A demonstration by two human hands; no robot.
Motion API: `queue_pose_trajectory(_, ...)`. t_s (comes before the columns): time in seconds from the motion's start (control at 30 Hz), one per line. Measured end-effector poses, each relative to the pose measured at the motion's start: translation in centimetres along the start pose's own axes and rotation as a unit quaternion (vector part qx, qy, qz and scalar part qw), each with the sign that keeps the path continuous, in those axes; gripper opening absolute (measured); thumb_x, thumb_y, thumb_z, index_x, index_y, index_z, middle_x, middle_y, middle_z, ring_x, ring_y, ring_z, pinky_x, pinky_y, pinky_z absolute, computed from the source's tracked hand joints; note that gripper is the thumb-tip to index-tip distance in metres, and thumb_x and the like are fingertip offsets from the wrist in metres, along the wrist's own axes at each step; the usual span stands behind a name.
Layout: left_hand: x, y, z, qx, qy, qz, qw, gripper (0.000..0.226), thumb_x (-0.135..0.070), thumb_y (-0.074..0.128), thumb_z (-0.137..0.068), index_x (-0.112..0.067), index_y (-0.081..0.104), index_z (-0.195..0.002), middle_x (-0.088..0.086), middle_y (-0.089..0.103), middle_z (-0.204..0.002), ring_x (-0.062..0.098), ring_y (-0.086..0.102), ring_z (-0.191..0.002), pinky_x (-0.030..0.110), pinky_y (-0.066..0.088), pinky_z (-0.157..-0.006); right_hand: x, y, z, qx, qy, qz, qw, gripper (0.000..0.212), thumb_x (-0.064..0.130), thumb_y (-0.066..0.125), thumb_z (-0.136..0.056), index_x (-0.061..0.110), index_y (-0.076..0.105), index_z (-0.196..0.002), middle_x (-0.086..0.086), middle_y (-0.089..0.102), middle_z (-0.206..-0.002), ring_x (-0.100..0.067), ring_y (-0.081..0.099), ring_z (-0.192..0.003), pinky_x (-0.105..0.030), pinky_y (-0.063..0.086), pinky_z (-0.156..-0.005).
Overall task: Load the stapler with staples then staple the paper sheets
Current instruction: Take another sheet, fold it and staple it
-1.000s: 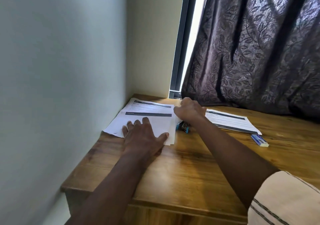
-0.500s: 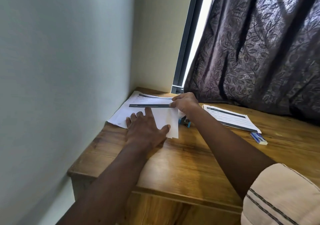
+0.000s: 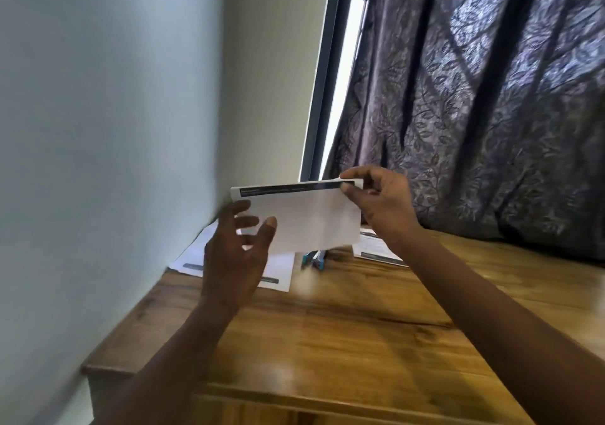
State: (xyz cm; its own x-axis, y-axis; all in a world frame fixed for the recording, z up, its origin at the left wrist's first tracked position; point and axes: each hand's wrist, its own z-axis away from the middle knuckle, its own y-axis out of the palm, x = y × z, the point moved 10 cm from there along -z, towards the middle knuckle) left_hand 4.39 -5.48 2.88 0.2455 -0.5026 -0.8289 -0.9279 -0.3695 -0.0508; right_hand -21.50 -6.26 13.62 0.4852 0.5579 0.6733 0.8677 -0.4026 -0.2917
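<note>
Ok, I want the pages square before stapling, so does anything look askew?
The lifted sheets hang from one top corner pinched by the right hand. A dark header strip shows above the blank front face, so the top seems curled or misaligned. The left hand is open beside them.

Near half of the wooden table (image 3: 343,342) lies bare, open to approach. Wall (image 3: 98,162) closes the left side; curtain (image 3: 474,113) closes the rear. Stapler (image 3: 314,259) sits between left sheets (image 3: 281,269) and right sheets (image 3: 376,247), overhung by the raised sheet (image 3: 311,218).
</note>
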Motion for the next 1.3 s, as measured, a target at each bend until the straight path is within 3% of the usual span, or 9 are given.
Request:
queue_pose_trajectory(0.13,1.1,3.3,1.2,0.089,-0.281,0.335,0.895,0.047,-0.058,0.063,-0.090,-0.036,0.052,-0.130,0.013,0.077,-0.106,0.036,0.077,-0.092,0.048,0.061,-0.085,2.2,-3.0,3.0,0.044,-0.040,-0.036,0.998,0.011,0.001,0.074,-0.088,0.011,0.073,-0.091,-0.006,0.072,-0.087,-0.022,0.066,-0.074,-0.037,0.060,-0.070)
queue_pose_trajectory(0.27,0.8,4.4,0.3,0.107,-0.323,0.438,0.832,0.032,-0.035,0.071,-0.090,-0.015,0.063,-0.114,0.014,0.075,-0.094,0.029,0.075,-0.082,0.038,0.064,-0.071,2.3,-4.9,6.8,0.086,-0.131,0.093,0.983,0.026,0.002,0.076,-0.085,0.028,0.071,-0.089,0.013,0.066,-0.102,0.000,0.058,-0.104,-0.016,0.048,-0.088)
queue_pose_trajectory(0.37,1.7,5.0,-1.2,0.119,-0.303,0.382,0.865,0.034,-0.004,0.069,-0.087,-0.008,0.061,-0.120,0.022,0.070,-0.118,0.029,0.075,-0.088,0.036,0.062,-0.062,-0.1,-6.5,8.1,0.076,-0.130,0.126,0.981,0.033,0.011,0.075,-0.084,0.035,0.066,-0.105,0.022,0.059,-0.116,-0.004,0.052,-0.118,-0.027,0.049,-0.098)
queue_pose_trajectory(0.47,2.2,6.1,-2.2,0.122,-0.271,0.322,0.899,0.056,0.007,0.068,-0.085,-0.014,0.056,-0.136,0.014,0.074,-0.114,0.029,0.072,-0.092,0.045,0.062,-0.075,-3.9,-7.3,7.6,0.088,0.019,-0.060,0.994,0.054,0.024,0.072,-0.077,0.029,0.057,-0.129,0.006,0.064,-0.128,-0.013,0.060,-0.121,-0.041,0.053,-0.102)
queue_pose_trajectory(0.63,1.9,9.8,-3.2,0.183,-0.195,0.215,0.939,0.058,0.013,0.063,-0.089,-0.025,0.056,-0.133,0.017,0.072,-0.114,0.028,0.072,-0.093,0.041,0.060,-0.073,-10.2,-5.4,5.5,0.135,0.244,-0.273,0.920,0.078,0.048,0.081,-0.074,0.030,0.049,-0.142,-0.009,0.069,-0.130,-0.035,0.066,-0.119,-0.058,0.054,-0.099)
queue_pose_trajectory(0.87,3.1,13.1,-4.8,0.245,-0.013,-0.020,0.969,0.064,-0.008,0.073,-0.091,-0.041,0.042,-0.137,-0.010,0.067,-0.116,0.014,0.066,-0.106,0.035,0.062,-0.077,-13.8,-4.6,1.6,0.010,0.124,-0.090,0.988,0.048,0.006,0.079,-0.085,0.029,0.063,-0.125,-0.003,0.075,-0.110,-0.018,0.072,-0.100,-0.041,0.059,-0.093)
queue_pose_trajectory(0.93,3.5,12.9,-5.0,0.239,0.013,-0.031,0.970,0.057,-0.015,0.075,-0.090,-0.035,0.047,-0.136,-0.009,0.068,-0.114,0.014,0.070,-0.098,0.028,0.063,-0.070,-14.5,-4.3,2.1,-0.012,0.098,-0.075,0.992,0.047,0.005,0.076,-0.087,0.031,0.062,-0.124,0.005,0.074,-0.105,-0.012,0.072,-0.096,-0.032,0.061,-0.087)
queue_pose_trajectory(1.17,4.4,12.7,-5.2,0.219,0.020,-0.026,0.975,0.042,-0.012,0.074,-0.090,-0.026,0.061,-0.127,0.001,0.072,-0.112,0.026,0.075,-0.094,0.051,0.064,-0.078,-15.0,-3.5,3.5,-0.013,0.053,0.041,0.998,0.044,0.015,0.075,-0.089,0.029,0.061,-0.128,0.026,0.066,-0.107,0.006,0.065,-0.099,-0.010,0.050,-0.084)
queue_pose_trajectory(1.3,3.4,13.4,-4.6,0.226,0.065,-0.057,0.970,0.031,-0.019,0.072,-0.093,-0.039,0.065,-0.116,-0.003,0.076,-0.107,0.019,0.075,-0.089,0.038,0.065,-0.072,-15.0,-2.9,4.0,0.010,0.061,0.044,0.997,0.023,0.020,0.073,-0.092,0.029,0.067,-0.112,0.017,0.071,-0.099,0.000,0.069,-0.092,-0.030,0.060,-0.084)
